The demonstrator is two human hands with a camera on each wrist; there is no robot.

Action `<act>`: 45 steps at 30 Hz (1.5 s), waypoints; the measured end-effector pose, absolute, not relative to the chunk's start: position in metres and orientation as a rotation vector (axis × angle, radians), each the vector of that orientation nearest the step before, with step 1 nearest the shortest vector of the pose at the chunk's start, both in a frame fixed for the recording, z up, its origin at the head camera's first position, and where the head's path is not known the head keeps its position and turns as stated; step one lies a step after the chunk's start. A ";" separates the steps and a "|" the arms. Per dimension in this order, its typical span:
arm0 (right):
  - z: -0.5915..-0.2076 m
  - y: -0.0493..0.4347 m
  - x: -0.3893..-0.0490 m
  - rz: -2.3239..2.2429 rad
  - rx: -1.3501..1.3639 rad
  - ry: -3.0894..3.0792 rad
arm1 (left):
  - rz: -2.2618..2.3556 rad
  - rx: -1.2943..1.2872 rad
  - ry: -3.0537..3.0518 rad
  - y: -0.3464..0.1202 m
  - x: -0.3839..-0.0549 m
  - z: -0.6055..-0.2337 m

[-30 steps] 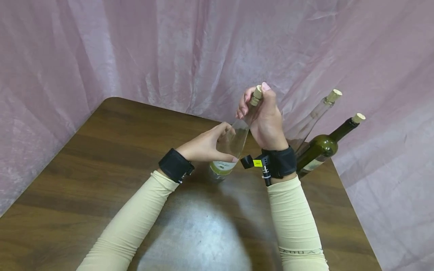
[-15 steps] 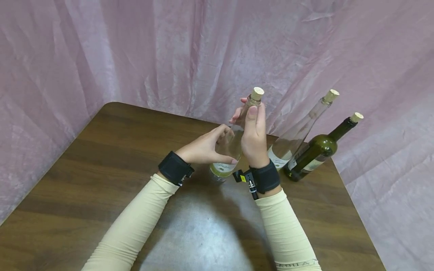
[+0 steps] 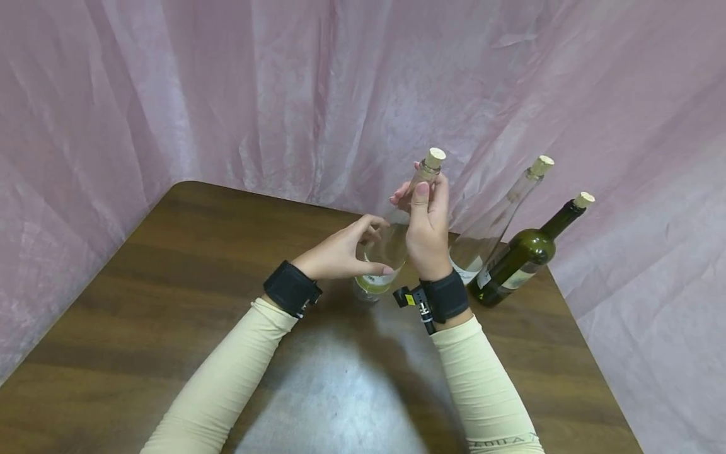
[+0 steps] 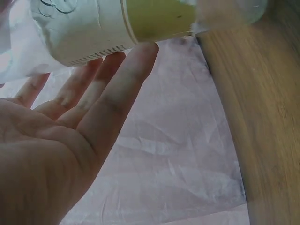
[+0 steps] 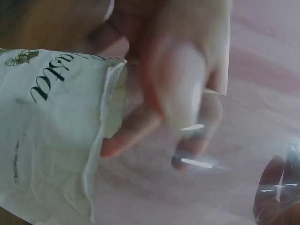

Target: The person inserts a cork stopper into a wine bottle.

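A clear glass bottle [image 3: 391, 243] stands tilted in the head view, a cork [image 3: 435, 154] in its mouth. My left hand [image 3: 348, 249] holds the bottle's body, thumb on the near side just above the label. The fingers of my right hand [image 3: 428, 230] curl round the neck below the cork, thumb pointing up along the glass. In the left wrist view, fingers [image 4: 112, 98] lie against the bottle's white and green label [image 4: 159, 18]. The right wrist view has the label with dark script [image 5: 51, 126] up close, and a large thumb [image 5: 180, 84] at its upper edge.
Right of my right hand stand another corked clear bottle [image 3: 490, 221] and a corked green wine bottle [image 3: 533, 247]. They rest on a brown wooden table [image 3: 130, 302] whose far edge meets a pink curtain [image 3: 255, 94]. A bright reflection lies on the tabletop in front.
My right hand has come down from beside the cork to the bottle's neck, its fingers now below the cork. My left hand keeps its place on the body. The head view has shifted slightly.
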State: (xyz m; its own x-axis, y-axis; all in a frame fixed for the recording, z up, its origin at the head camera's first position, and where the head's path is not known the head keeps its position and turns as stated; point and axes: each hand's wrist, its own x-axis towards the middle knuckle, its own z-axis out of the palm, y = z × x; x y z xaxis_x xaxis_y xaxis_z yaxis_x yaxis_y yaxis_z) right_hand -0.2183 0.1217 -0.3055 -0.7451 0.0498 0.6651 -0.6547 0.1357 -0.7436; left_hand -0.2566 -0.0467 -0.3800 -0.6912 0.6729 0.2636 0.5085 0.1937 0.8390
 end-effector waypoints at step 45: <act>-0.344 0.185 -0.216 1.101 0.278 -1.811 | 1.519 1.069 2.394 -0.052 -0.248 -0.382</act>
